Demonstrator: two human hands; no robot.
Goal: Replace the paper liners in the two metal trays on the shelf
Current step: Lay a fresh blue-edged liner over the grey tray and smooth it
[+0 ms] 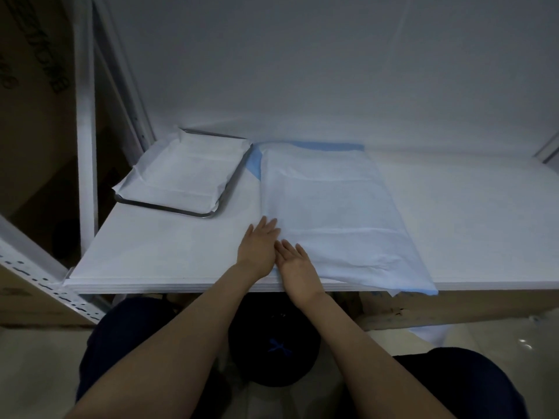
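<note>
The left hand (pixel 260 246) lies flat with straight fingers at the near left edge of a large pale sheet (pixel 326 213), gripping nothing. The right hand (pixel 298 264) lies just beside it, touching it at the thumb side, fingers also straight and spread on the sheet's near left corner, holding nothing. Both forearms reach in from below over the front edge of the shelf (pixel 169 246). The sheet lies spread on the middle of the shelf, running from the back wall to the front. Its near right corner hangs over the front edge, and a blue underside shows along its far edge and far left corner. Whether a tray lies under it cannot be told. To the left, well apart from the hands, a metal tray (pixel 169 207) sits at the shelf's back left corner. A white liner (pixel 181 173) lies in the tray, with its edges folded up and over the rim. A white post (pixel 86 146) stands at the left, with a brown box (pixel 33 71) beyond it.
</note>
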